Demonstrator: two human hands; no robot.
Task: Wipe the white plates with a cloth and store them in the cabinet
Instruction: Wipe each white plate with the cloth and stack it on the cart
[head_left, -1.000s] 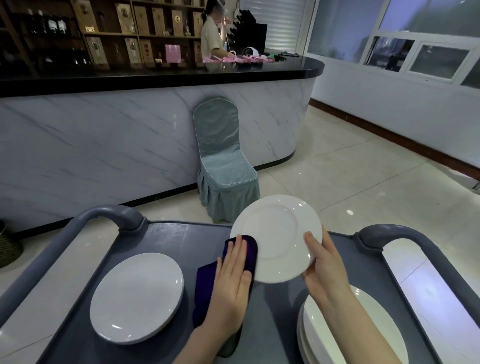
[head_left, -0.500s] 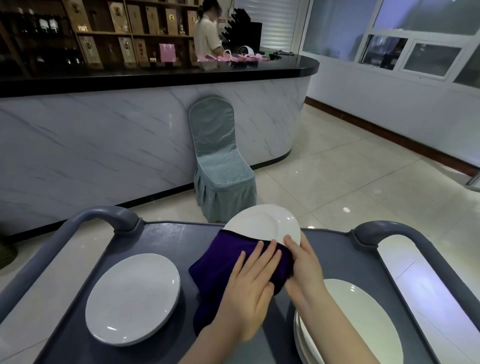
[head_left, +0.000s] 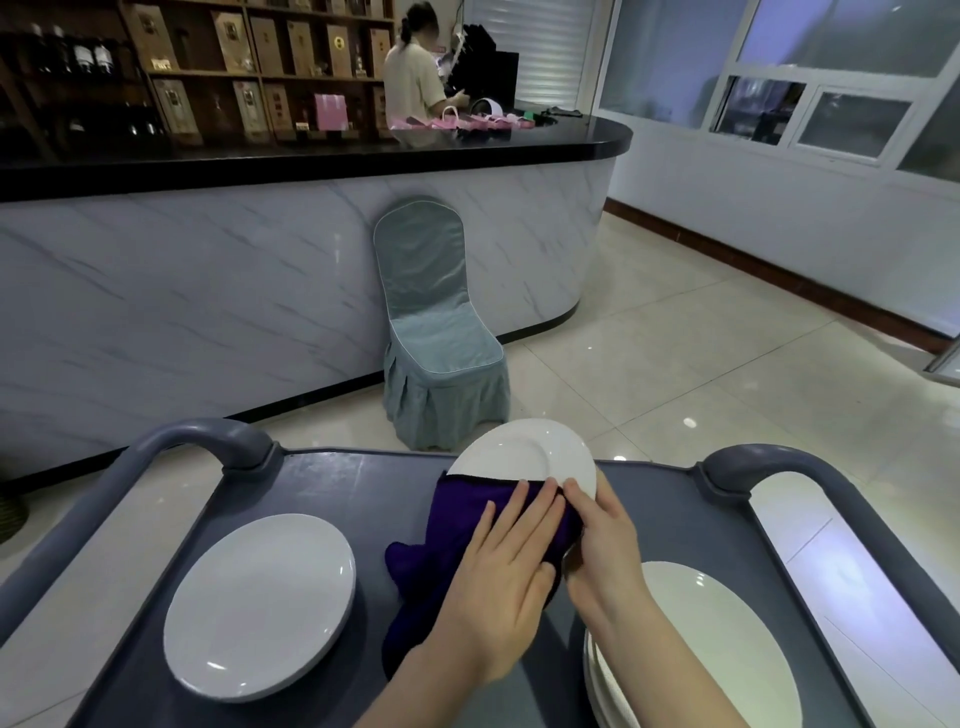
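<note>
While flat left hand fingers press the cloth onto the plate gripped by the right hand, stacked plates sit alongside.

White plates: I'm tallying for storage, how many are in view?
3 clear: left plate on the cart, held plate under the cloth, top of the right stack; more hidden beneath.

Bare left hand: slim fingers, knuckles faintly marked. Bare right hand: same slim build. Both left forearm and right forearm uncovered right down to bottom edge of view, narrow at wrists. Nails too blurred to judge. Rest of body outside view.
</note>
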